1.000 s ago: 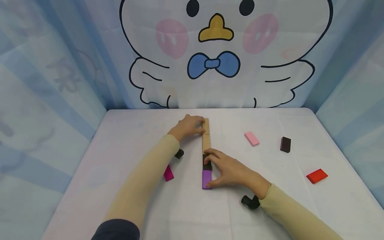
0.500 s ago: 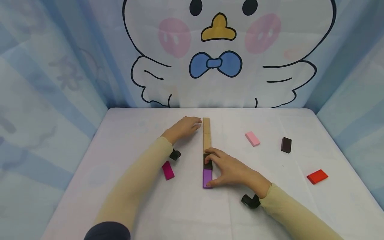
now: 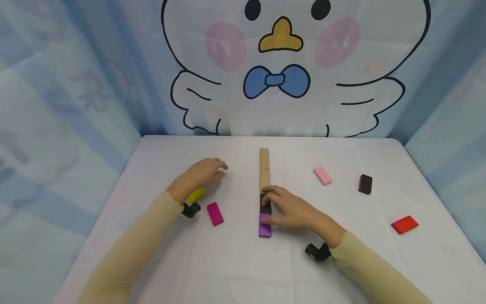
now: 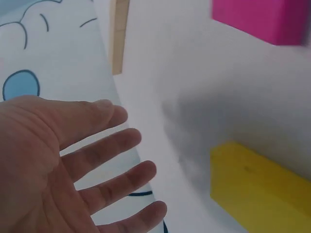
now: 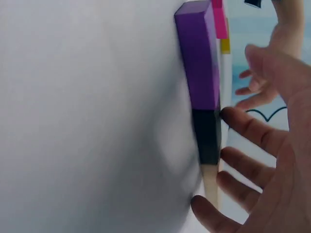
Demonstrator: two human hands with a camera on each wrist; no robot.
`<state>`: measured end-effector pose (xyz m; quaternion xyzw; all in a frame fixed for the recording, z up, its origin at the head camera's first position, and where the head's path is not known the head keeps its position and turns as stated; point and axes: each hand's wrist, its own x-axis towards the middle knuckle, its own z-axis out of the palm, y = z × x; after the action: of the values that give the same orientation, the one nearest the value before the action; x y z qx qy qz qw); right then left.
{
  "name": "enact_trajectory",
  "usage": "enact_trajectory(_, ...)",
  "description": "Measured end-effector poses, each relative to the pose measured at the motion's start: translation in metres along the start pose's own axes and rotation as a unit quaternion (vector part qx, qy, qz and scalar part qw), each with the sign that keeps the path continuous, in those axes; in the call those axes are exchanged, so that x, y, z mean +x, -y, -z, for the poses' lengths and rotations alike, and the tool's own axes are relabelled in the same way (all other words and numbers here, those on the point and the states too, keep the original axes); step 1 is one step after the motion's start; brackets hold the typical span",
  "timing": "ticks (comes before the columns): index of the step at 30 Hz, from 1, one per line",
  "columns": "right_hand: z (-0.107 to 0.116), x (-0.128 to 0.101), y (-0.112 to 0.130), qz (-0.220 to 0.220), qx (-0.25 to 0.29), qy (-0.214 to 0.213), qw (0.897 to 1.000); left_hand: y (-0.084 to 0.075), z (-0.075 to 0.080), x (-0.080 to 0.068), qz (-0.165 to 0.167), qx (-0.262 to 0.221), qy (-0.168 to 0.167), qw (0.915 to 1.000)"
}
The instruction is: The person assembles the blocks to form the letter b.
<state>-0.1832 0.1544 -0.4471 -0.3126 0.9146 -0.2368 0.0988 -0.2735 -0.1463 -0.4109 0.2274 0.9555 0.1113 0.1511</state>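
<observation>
A straight row of blocks runs away from me on the white table: a purple block nearest, then a black block, then two plain wooden blocks. My right hand hovers at the row's right side, thumb over the purple block and fingertips beside the black one. In the right wrist view its fingers are spread, the thumb apart from the purple block. My left hand is in the air left of the row, fingers loosely extended and holding nothing. Below it lies a yellow block, partly hidden by the wrist in the head view.
A magenta block lies between the left wrist and the row. On the right are a pink block, a dark brown block and a red block. A patterned curtain stands behind the table.
My left hand has left the wooden blocks and moved left and nearer, uncovering the magenta block and part of the yellow one. The right thumb has lifted slightly over the purple block.
</observation>
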Motion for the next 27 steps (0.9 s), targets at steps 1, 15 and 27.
enact_trajectory(1, 0.0, 0.001, 0.002, 0.002, -0.004, -0.011, 1.0, 0.002, 0.0, -0.005, 0.003, 0.002, 0.001, 1.0)
enact_trajectory(15, 0.025, 0.016, -0.014, -0.103, -0.078, -0.155, 0.979, -0.032, -0.01, 0.002, -0.017, 0.011, 0.017, 0.9997)
enact_trajectory(27, 0.061, -0.013, -0.069, -0.239, -0.041, -0.185, 0.952, -0.079, -0.014, 0.038, -0.087, 0.031, 0.057, 0.9941)
